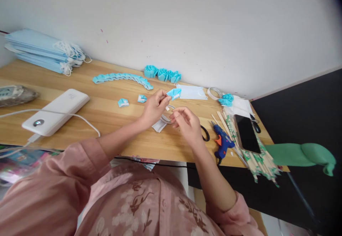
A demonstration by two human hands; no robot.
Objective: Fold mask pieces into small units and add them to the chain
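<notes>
Between the thumb and fingers of my left hand (155,106) is a small folded piece of blue face mask (175,93), with a white strip on its face. My right hand (187,122) is closed in a pinch just below and to the right; whatever its fingertips hold is too small to make out. Beneath the hands lie a roll of white tape (166,121), partly hidden, and a folded whitish piece (159,126). Two similar folded blue pieces (123,102) rest on the table left of my left hand. Behind them curves a pleated blue chain (121,76).
Three blue folded flowers (162,74) stand by the wall, near a flat mask (192,92). A mask stack (42,50) and a power bank (56,113) are left. Rightward lie a blue glue gun (223,142), black phone (247,133), wrapped chopsticks (263,164) and green roll (299,154).
</notes>
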